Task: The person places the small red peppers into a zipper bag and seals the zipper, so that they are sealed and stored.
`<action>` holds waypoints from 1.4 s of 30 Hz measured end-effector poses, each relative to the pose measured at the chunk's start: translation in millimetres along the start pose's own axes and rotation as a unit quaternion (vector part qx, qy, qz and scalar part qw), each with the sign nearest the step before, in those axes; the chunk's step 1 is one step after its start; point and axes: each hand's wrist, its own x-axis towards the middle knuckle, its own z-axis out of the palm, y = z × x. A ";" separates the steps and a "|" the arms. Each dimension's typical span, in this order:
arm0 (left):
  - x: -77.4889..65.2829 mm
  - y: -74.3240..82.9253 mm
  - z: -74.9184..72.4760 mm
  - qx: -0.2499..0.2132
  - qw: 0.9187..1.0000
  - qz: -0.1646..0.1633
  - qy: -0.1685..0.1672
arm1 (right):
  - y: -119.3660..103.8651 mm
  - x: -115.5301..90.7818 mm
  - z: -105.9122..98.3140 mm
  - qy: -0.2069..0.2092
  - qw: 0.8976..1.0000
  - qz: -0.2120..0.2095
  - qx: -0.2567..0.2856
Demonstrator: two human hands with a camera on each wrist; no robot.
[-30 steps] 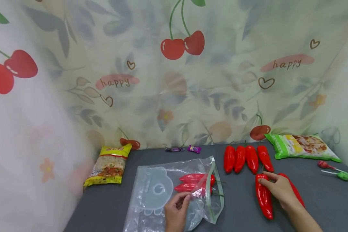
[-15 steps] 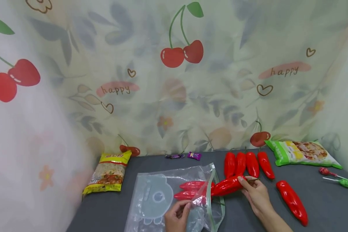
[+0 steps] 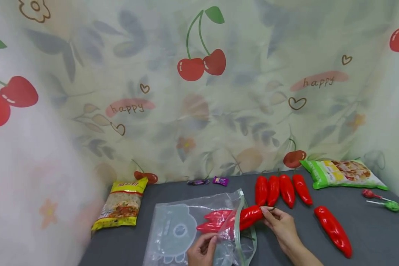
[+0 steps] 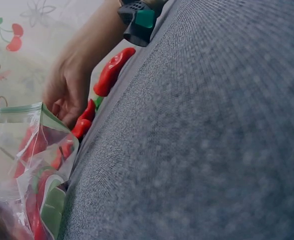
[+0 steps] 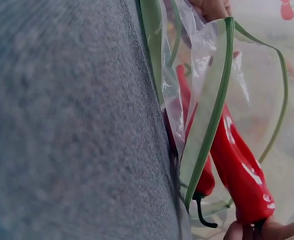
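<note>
A clear zip bag with a pale cartoon print lies on the table, its mouth toward the right. My left hand pinches the bag's upper film near that mouth. In my right hand is a red pepper, held by its stem end, its tip inside the bag opening. More red peppers lie inside the bag. The right wrist view shows the held pepper passing the green zip edge, the right fingertips at its stem. The left wrist view shows the right hand beyond the bag mouth.
Several red peppers stand in a row behind the right hand, and another pepper lies to the right. A green food packet, lollipops, a yellow packet and small purple sweets lie around the table.
My right hand picked up a pepper from the right, carried it left to the bag mouth and pushed its tip inside. The left hand stayed on the bag.
</note>
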 end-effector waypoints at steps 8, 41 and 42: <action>-13.3 4.6 -2.3 0.006 1.000 -0.003 0.013 | 1.5 -14.5 5.6 0.010 0.999 0.008 -0.052; 7.7 28.1 -4.3 -0.004 1.000 -0.013 -0.019 | -7.2 1.9 5.6 0.121 0.990 -0.073 -0.020; 8.4 31.8 -4.5 -0.006 1.000 -0.011 -0.021 | -6.6 1.4 7.9 0.112 0.991 -0.069 -0.021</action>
